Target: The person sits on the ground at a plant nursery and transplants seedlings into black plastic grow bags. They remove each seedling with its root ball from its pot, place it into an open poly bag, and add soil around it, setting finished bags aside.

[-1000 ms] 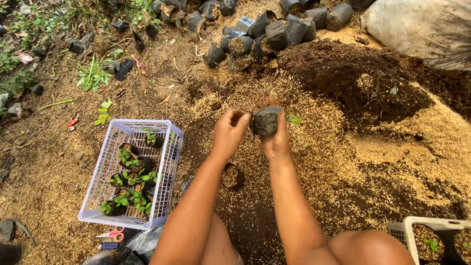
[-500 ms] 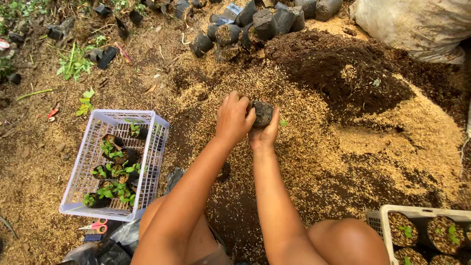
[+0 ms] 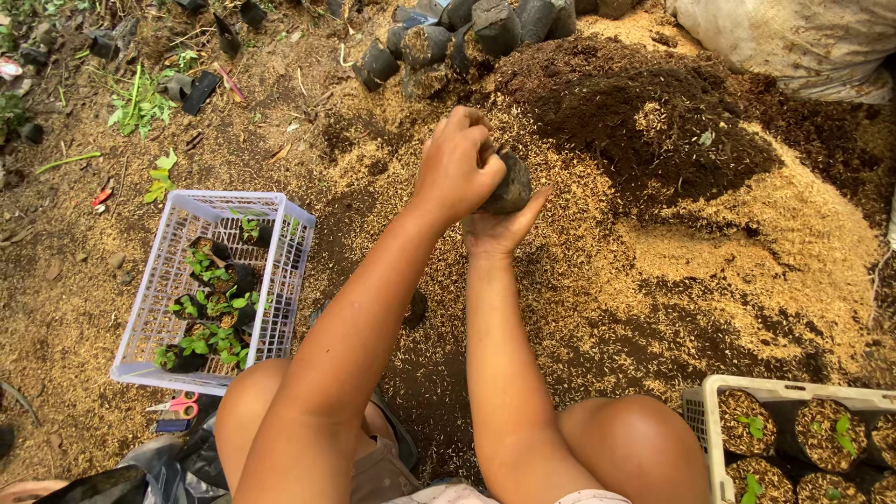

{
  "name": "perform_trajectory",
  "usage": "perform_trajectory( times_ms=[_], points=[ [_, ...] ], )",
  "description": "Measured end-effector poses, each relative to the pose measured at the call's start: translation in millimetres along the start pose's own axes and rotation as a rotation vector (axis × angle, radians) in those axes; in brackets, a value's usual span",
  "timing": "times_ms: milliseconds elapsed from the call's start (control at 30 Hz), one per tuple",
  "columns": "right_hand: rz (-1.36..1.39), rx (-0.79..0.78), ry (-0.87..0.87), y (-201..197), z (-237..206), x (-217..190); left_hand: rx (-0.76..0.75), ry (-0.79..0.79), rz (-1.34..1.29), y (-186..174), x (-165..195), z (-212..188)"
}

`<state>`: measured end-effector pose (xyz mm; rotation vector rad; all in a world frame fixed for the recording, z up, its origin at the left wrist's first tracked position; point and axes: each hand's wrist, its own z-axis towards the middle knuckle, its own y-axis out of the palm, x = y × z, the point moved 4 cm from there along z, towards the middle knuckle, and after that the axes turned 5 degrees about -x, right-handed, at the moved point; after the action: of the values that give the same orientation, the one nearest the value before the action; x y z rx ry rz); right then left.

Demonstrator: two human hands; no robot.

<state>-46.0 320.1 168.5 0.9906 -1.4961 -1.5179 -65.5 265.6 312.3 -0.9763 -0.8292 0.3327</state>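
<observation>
Here, the scene, taken line by line:

Bag: a small black grow bag [image 3: 511, 184] packed with soil sat up off the ground at about 12 o'clock from the knees, over the husk-strewn ground [image 3: 653, 280].
Right hand: the right hand [image 3: 499, 227] cupped the bag from below, fingers curled up round its base.
Left hand: the left hand [image 3: 455, 168] lay over the bag's top, fingers bunched and pressed down onto the fill; whether they pinched a seedling could not be told.
Soil pile: a dark heap [image 3: 635, 112] lay at 1 o'clock, just beyond the bag.
Filled bags: a row [image 3: 448, 37] stood at 12 o'clock, well apart.
Left crate: a white crate [image 3: 140, 317] of seedlings sat at 9 o'clock.
Right crate: a crate [image 3: 728, 411] of potted bags sat at 4 o'clock.
Scissors: a red pair [image 3: 177, 408] lay at 8 o'clock.
Doing it well: firming likely went best with the bag kept upright, the lower hand bracing it, and even, gentle pressure so soil did not spill.
</observation>
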Motion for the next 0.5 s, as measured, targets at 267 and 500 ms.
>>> perform_trajectory(
  times_ms=[267, 500],
  points=[
    [-0.028, 0.054, 0.012, -8, 3, 4, 0.088, -0.022, -0.076, -9, -6, 1],
    [-0.1, 0.13, -0.132, -22, 5, -2, 0.143, -0.101, 0.005, -26, -13, 31]
  ],
)
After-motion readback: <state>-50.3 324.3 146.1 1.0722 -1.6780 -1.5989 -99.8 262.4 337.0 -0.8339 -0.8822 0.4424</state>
